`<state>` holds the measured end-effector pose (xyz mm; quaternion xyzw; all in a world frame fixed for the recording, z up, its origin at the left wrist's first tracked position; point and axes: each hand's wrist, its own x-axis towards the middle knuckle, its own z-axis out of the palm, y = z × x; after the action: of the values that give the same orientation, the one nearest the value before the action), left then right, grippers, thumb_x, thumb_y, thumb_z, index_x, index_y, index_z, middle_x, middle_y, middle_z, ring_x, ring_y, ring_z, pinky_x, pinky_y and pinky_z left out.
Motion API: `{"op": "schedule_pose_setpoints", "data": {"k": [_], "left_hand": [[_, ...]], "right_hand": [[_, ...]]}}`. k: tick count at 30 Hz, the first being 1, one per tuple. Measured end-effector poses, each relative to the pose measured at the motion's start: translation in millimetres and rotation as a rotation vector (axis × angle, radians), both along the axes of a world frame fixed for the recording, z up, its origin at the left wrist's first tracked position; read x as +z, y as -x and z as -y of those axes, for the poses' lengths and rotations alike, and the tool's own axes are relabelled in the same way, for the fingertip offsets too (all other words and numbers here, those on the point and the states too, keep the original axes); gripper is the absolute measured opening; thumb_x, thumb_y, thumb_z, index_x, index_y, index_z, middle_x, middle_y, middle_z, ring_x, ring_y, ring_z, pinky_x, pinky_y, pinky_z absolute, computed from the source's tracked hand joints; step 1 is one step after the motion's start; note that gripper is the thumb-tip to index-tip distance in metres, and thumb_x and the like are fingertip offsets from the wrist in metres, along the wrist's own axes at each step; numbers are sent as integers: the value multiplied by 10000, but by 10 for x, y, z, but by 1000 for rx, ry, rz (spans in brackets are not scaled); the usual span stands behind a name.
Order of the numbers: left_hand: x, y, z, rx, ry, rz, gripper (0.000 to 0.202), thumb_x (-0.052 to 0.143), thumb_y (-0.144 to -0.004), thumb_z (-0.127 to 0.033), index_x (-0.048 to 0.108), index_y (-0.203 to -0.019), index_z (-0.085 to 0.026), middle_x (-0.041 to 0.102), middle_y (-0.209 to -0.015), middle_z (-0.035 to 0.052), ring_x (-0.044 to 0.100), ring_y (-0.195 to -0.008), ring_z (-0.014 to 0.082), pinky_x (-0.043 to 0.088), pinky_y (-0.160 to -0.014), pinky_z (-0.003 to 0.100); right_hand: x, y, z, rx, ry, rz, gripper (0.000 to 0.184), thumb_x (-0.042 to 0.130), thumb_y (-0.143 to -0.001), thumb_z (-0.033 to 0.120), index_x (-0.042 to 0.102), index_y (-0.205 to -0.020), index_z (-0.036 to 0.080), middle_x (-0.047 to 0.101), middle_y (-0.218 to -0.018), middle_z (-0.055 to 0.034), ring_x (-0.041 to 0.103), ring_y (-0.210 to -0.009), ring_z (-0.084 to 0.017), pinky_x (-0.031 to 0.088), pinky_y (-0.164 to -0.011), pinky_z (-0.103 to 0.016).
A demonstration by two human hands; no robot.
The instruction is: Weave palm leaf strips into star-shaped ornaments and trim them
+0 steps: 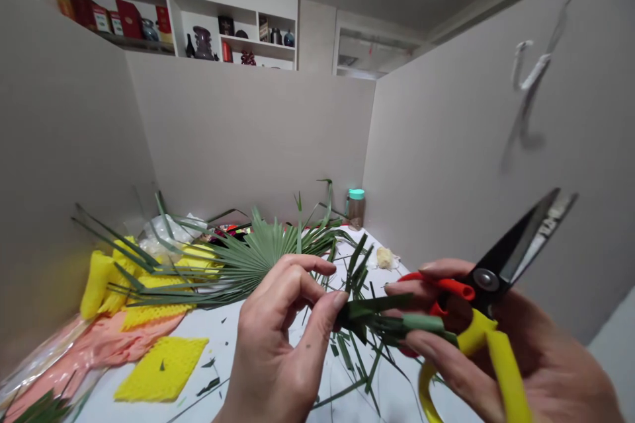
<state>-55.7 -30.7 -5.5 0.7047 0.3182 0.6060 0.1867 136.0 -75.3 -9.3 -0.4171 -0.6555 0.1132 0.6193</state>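
Note:
My left hand [282, 337] pinches a bundle of narrow green palm-leaf strips [380, 317] between thumb and fingers. My right hand [476, 337] is shut on a pair of scissors [486, 279] with yellow and red handles and open black blades pointing up and right. The scissors' blades are above the strips and not touching them. Its fingertips lie close to the strips' far end. Behind my left hand, a fan-shaped palm frond [258, 264] lies on the white table [221, 334], with its long leaflets spreading left.
Cut green scraps are scattered over the table. To the left lie a yellow mesh sheet [161, 369], yellow mesh sleeves [99, 284], a pink cloth [106, 350] and a plastic bag [169, 231]. A jar with a teal lid [356, 208] stands by the back wall.

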Motion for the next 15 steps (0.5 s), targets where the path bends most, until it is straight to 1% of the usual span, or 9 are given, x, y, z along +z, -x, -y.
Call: {"op": "schedule_pose_setpoints", "data": {"k": [2,5,6,8,10,11,12,13,15], "left_hand": [[29,4,1,-27,26,25,276,615,-894,-210,572,-621,-199,670,-843,62,670,-872,187,505,-626,234],[54,15,-14,-148,186,86,310,658,-874,-273,562,-590,-195,674,-873,75,674,-808,193,493,-547,235],[52,23,-26,-195,249,110,321,674,-868,-289,560,-584,-193,681,-903,74,671,-794,185,493,-550,233],[38,48,-61,-276,335,156,319,700,-863,-318,577,-596,-195,693,-945,59,666,-861,176,512,-646,226],[20,87,-104,-350,351,206,203,727,-856,-346,652,-715,-221,702,-1024,35,643,-1006,173,508,-793,217],[14,112,-126,-399,338,227,134,741,-847,-368,691,-832,-245,697,-1111,29,628,-1069,176,503,-855,223],[13,139,-147,-459,323,243,190,756,-834,-394,707,-968,-269,678,-1210,30,612,-1129,190,501,-914,243],[15,167,-166,-526,313,247,322,768,-816,-427,694,-1096,-285,645,-1307,39,591,-1192,214,491,-981,278],[28,216,-194,-656,315,217,549,800,-757,-491,648,-1242,-286,589,-1421,67,531,-1307,277,424,-1112,365]], "right_hand": [[27,54,-18,-13,10,-31,364,797,-789,219,657,-1082,385,764,-895,68,761,-732,-136,624,-717,-144],[64,103,-31,23,45,-131,298,774,-805,203,677,-1026,378,721,-851,71,716,-691,-106,604,-661,-121],[74,102,-37,60,73,-159,288,773,-814,199,680,-1025,371,718,-856,65,709,-691,-101,596,-652,-113],[95,74,-58,184,159,-197,273,773,-844,212,672,-1048,362,714,-862,53,702,-704,-91,584,-646,-102],[120,30,-89,333,267,-236,263,772,-871,246,656,-1074,365,704,-874,51,687,-719,-82,580,-639,-103],[134,8,-105,391,317,-270,259,774,-876,260,651,-1080,364,694,-874,52,675,-718,-76,577,-630,-103],[149,-9,-120,436,357,-309,255,779,-875,271,650,-1077,358,680,-867,55,662,-710,-72,576,-618,-105],[165,-21,-132,462,386,-349,260,786,-869,276,648,-1076,351,670,-863,57,651,-699,-70,579,-610,-113],[197,-33,-145,492,424,-400,279,802,-854,278,643,-1077,332,655,-848,59,635,-669,-70,582,-587,-127]]}}
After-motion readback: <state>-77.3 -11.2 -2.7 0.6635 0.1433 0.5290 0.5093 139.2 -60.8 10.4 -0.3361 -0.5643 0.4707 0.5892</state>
